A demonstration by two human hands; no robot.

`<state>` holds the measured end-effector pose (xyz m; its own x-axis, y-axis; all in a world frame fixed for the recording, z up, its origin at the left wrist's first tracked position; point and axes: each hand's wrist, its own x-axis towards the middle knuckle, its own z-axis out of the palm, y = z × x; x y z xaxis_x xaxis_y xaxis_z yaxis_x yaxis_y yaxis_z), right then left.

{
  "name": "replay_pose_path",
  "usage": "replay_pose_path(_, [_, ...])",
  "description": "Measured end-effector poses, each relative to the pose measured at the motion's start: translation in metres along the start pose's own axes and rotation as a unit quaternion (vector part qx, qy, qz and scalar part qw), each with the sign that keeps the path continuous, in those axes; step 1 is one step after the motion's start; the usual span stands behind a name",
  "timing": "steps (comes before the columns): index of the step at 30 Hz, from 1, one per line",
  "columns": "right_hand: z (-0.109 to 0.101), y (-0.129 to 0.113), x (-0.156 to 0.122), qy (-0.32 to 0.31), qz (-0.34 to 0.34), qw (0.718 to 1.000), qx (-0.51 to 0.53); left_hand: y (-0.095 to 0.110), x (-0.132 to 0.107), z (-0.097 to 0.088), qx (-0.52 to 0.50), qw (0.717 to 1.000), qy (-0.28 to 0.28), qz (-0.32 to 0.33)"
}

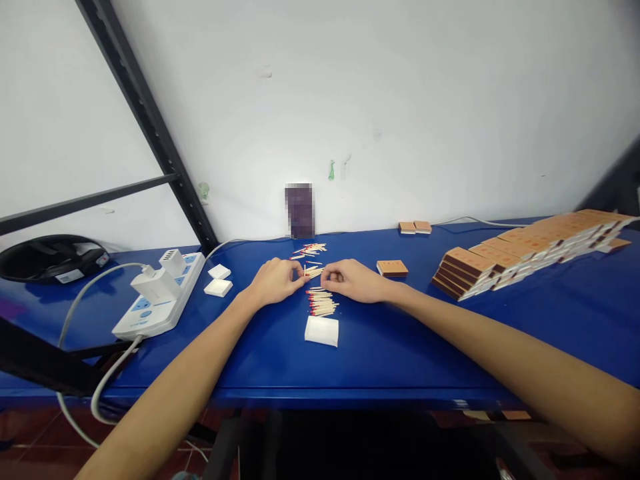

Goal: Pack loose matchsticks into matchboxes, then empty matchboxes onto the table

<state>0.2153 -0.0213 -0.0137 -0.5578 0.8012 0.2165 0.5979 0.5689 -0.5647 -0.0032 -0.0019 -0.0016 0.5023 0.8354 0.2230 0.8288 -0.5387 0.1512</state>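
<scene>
My left hand (pixel 279 281) is closed, thumb and forefinger pinched at the red-headed end of a small bunch of matches (pixel 313 273). At the other end of this bunch, my right hand (pixel 351 281) has its bent fingers pinched together; the fingertips partly hide the sticks. Just below the hands, a row of matches (pixel 323 302) lies with red heads to the left. Nearest the table's front edge is a white matchbox tray (pixel 321 331). Beyond the hands lies a loose pile of matches (pixel 311 249), heads pointing various ways.
A closed matchbox (pixel 393 268) lies right of my right hand. Stacked matchboxes (pixel 520 250) fill the right side, and two matchboxes (pixel 415 227) sit by the wall. White trays (pixel 219 287), a power strip (pixel 160 310) with cables, and a black metal post (pixel 155 127) are leftward.
</scene>
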Motion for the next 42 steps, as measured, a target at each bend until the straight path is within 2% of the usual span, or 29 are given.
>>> replay_pose_path(6, [0.006, 0.004, 0.003, 0.078, 0.01, 0.997, -0.012, 0.002, 0.0, -0.001, -0.016, 1.0, -0.005, -0.005])
replay_pose_path(14, [0.013, 0.008, 0.006, 0.094, 0.002, 0.994, -0.05, 0.001, -0.001, -0.006, -0.023, 1.0, -0.007, 0.003])
replay_pose_path(19, [0.013, 0.013, 0.007, 0.115, -0.006, 0.993, -0.039, 0.0, -0.002, -0.009, -0.058, 0.997, 0.007, 0.044])
replay_pose_path(22, [0.012, 0.013, 0.007, 0.131, 0.001, 0.991, -0.027, 0.0, -0.003, -0.009, -0.056, 0.996, -0.006, 0.067])
replay_pose_path(27, [0.01, 0.011, 0.007, 0.108, 0.022, 0.993, -0.028, -0.002, -0.003, -0.007, -0.036, 0.998, -0.023, 0.047])
replay_pose_path(32, [0.009, 0.012, 0.008, 0.095, 0.015, 0.995, -0.037, -0.003, -0.003, -0.006, -0.039, 0.998, -0.031, 0.044])
replay_pose_path(42, [0.013, 0.014, 0.008, 0.105, 0.005, 0.993, -0.048, 0.011, -0.006, -0.007, -0.127, 0.987, -0.069, 0.062])
